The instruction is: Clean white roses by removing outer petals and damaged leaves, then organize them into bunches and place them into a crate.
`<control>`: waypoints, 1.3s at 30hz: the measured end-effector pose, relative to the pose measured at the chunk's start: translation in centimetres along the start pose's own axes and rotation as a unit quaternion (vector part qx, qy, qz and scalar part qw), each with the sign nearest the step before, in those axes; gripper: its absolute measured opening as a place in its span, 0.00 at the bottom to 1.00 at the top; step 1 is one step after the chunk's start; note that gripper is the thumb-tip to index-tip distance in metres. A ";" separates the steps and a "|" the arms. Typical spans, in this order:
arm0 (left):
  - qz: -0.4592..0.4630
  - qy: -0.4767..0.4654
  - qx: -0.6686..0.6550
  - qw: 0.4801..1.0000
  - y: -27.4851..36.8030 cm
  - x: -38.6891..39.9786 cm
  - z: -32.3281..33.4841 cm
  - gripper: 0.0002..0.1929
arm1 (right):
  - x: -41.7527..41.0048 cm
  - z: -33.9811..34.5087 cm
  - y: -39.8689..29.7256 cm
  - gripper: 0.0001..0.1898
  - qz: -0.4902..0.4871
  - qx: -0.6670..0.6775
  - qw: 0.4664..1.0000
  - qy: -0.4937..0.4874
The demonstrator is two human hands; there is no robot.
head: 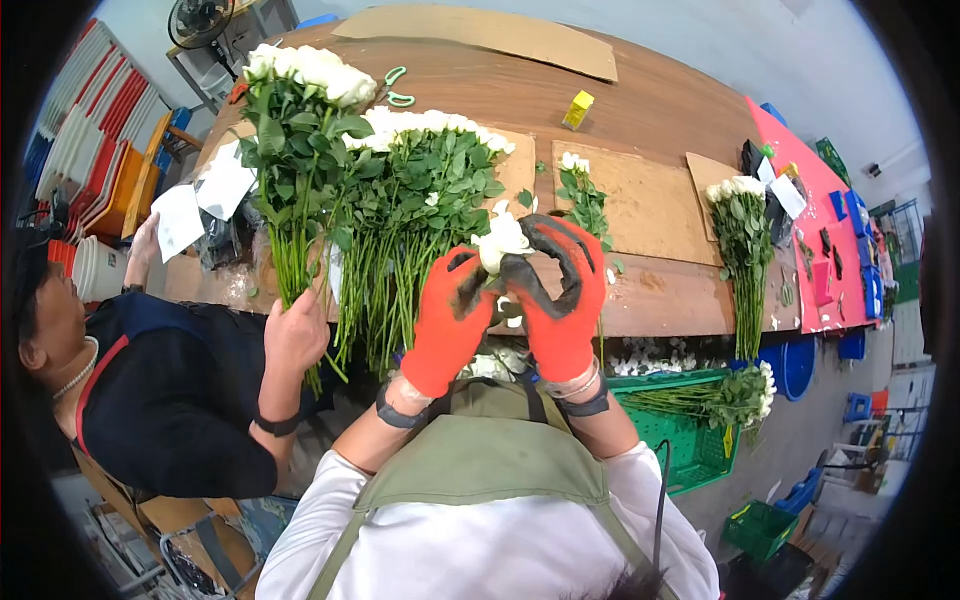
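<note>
Both my hands wear orange-red work gloves with dark palms and meet in front of my chest. My left hand grips a white rose just under its bloom. At the other side of that bloom, the thumb and curled fingers of my right hand pinch its petals. The stem below is mostly hidden by my gloves. A dense row of white roses with long green stems lies on the brown table to the left. Beyond my right hand rests a small group of white roses.
At left a co-worker holds a rose bunch and paper. Green-handled scissors, a yellow box and cardboard lie on the table. A rose bundle overhangs the edge near a green crate.
</note>
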State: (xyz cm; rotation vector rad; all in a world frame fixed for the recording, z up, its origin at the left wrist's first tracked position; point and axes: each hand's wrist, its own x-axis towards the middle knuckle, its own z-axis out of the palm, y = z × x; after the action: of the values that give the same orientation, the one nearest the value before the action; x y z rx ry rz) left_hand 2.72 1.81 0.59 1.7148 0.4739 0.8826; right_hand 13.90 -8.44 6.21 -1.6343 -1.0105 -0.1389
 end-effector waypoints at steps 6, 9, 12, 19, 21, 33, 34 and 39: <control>-0.004 -0.041 0.064 0.997 -0.1 -0.4 -0.9 0.22 | -0.9 1.1 -0.1 0.22 0.046 0.106 0.989 0.086; -0.141 -0.074 -0.108 0.981 0.5 0.0 -0.9 0.20 | -1.5 1.4 0.7 0.20 0.071 0.131 0.983 0.107; -0.146 -0.049 -0.153 0.976 0.6 -0.1 -0.7 0.19 | -1.5 1.1 1.0 0.18 0.071 0.155 0.983 0.069; -0.202 -0.012 -0.261 0.944 2.3 -0.2 -0.4 0.17 | -3.0 1.4 4.5 0.15 0.246 0.318 0.898 0.179; -0.203 0.018 -0.238 0.950 2.0 -0.3 -0.6 0.15 | -2.4 1.2 3.9 0.17 0.227 0.262 0.924 0.162; -0.031 0.093 -0.010 0.995 0.9 -0.6 0.5 0.17 | -2.3 2.3 0.1 0.21 0.088 0.066 0.991 0.074; -0.073 0.090 -0.065 0.991 0.5 -0.6 0.6 0.17 | -2.6 2.6 0.6 0.21 0.094 0.113 0.985 0.094; -0.219 0.082 -0.231 0.944 3.1 0.3 0.1 0.14 | -3.1 2.3 2.2 0.18 0.267 0.338 0.893 0.132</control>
State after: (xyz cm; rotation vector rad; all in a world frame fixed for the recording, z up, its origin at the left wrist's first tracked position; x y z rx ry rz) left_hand 2.62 0.95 3.54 1.0547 0.6686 0.7392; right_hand 12.49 -8.08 2.00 -1.1421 -0.3054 0.3272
